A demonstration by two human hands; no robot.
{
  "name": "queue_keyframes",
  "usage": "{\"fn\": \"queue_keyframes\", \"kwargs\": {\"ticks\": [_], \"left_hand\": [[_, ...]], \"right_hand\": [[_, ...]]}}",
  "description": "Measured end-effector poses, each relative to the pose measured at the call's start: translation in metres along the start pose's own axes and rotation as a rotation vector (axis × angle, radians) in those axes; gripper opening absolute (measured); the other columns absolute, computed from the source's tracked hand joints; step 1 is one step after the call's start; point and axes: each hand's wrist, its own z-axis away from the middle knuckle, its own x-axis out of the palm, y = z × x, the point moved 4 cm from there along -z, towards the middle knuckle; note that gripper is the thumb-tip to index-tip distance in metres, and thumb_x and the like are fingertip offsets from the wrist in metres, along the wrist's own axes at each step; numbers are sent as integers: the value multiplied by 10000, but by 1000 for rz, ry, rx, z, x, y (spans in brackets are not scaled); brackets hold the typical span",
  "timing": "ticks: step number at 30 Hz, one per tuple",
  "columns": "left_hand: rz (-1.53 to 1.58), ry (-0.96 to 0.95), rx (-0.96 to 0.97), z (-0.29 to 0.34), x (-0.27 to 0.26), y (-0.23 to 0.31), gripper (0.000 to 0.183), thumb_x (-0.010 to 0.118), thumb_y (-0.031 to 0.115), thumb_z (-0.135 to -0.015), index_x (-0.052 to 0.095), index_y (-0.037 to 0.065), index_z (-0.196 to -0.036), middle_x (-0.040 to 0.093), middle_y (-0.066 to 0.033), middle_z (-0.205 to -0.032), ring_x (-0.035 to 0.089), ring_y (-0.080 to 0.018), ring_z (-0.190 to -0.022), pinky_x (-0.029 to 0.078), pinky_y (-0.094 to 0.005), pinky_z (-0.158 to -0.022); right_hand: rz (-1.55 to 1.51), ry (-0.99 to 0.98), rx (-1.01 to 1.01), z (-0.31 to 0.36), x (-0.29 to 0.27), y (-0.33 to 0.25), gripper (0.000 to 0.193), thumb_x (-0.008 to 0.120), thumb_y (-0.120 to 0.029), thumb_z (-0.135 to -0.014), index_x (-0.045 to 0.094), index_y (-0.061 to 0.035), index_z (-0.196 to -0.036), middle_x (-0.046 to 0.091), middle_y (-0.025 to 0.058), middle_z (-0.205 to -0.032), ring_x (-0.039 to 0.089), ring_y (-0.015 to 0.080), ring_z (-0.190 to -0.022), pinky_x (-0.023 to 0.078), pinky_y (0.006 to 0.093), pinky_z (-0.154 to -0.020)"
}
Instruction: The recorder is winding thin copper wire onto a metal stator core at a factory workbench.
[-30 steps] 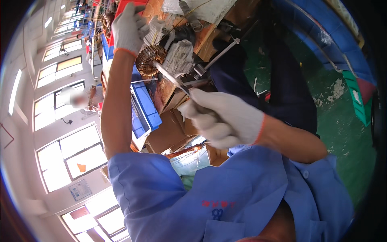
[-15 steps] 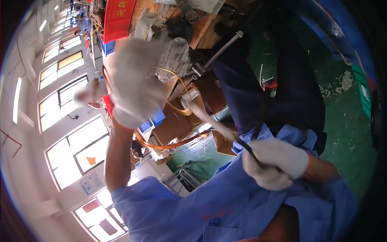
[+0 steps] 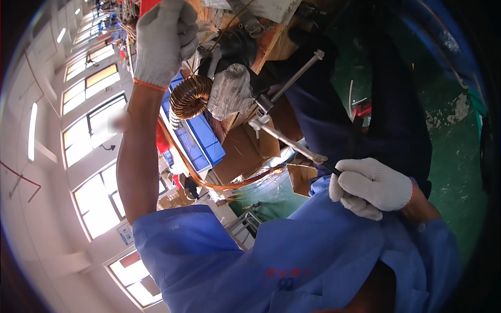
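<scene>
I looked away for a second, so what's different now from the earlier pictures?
The right hand drew back from the coil, rightward and toward the body, bringing the stick-like tool away with it. The left hand dipped lower in between, then rose again; what it holds is unclear. The right hand still grips the tool, and the coil still sits beside the whitish bundle.

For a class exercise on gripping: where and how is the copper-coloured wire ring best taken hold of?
Probably by the thick outer edge of the wire ring, coming from the person's left and curling the fingers around it. Its rounded outer edge bulges out on that side, while the pale bundle crowds its right.
</scene>
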Motion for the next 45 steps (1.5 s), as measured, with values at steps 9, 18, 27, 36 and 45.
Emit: {"fn": "queue_keyframes", "kwargs": {"ticks": [9,18,27,36,45], "left_hand": [[-225,-70,-96,18,28,20,583,623,599,-1009,498,110,-717,364,46,-555,313,-59,-423,228,-252,-373],[51,-24,-35,8,-5,10,467,536,489,-1092,486,145,-781,302,65,-630,221,-40,-454,201,-232,-378],[109,296,172,61,-3,40,503,440,466,-1124,401,135,-748,307,28,-681,295,-104,-569,295,-279,-500],[363,-73,335,81,-31,34,513,439,470,-1121,379,134,-737,294,22,-690,283,-108,-589,263,-261,-464],[272,-221,370,72,-17,41,408,461,381,-1128,430,136,-804,324,9,-731,298,-130,-580,236,-249,-400]], "right_hand": [[-4,58,16,-8,-15,-6,284,475,-223,-1115,585,-2,-974,533,4,-653,480,78,-407,388,248,-357],[-120,16,12,-16,-19,-15,213,564,-193,-1075,595,-15,-961,558,-14,-675,479,61,-423,377,233,-372],[1526,687,-916,-46,6,-146,231,774,-56,-848,700,-78,-1065,662,91,-1001,708,308,-780,557,380,-639],[1836,549,-1227,-111,9,-188,190,760,-134,-835,674,-64,-990,679,115,-796,705,298,-682,557,392,-571],[1885,554,-952,-107,0,-194,219,754,-155,-789,649,-22,-930,654,146,-691,701,330,-595,549,407,-490]]}}
